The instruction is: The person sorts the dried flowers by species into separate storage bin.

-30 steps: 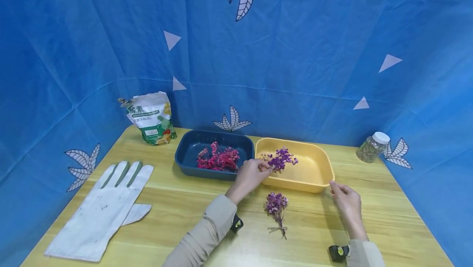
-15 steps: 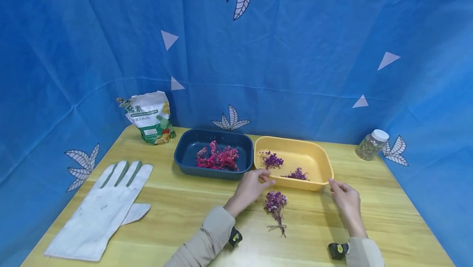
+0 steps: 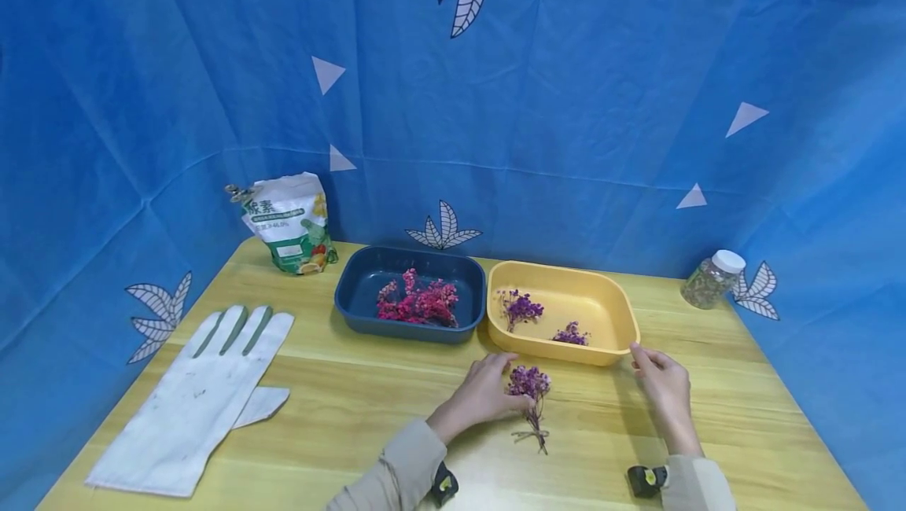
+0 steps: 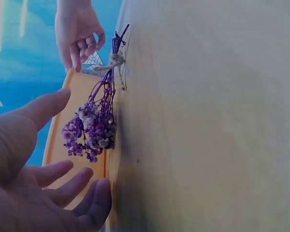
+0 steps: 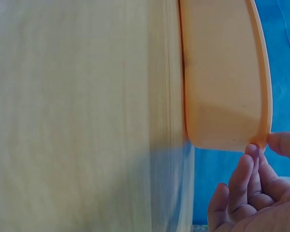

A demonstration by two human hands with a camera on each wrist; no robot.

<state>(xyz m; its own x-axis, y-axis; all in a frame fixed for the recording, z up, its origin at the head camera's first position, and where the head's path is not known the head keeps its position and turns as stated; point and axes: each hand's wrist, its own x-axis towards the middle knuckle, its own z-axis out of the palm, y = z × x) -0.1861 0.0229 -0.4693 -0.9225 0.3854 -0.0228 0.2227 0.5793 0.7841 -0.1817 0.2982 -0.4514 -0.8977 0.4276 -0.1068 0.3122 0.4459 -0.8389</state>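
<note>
A small bunch of purple dried flowers, its stems tied with twine, lies on the table. My left hand is just left of it, thumb and fingers spread apart around the flower heads; the left wrist view shows nothing held in its fingers. My right hand pinches the near right corner of the yellow tray at its rim. Inside that tray are two purple sprigs, one at the left and one by the front wall, partly hidden by it.
A dark blue tray holding pink dried flowers adjoins the yellow one. White gloves lie at left. A printed bag stands back left, and a white-capped jar back right. Blue cloth hangs around the table.
My left hand has let go of a purple sprig in the yellow tray and moved back toward me, to the tied bunch. The right hand stays on the tray's corner.
</note>
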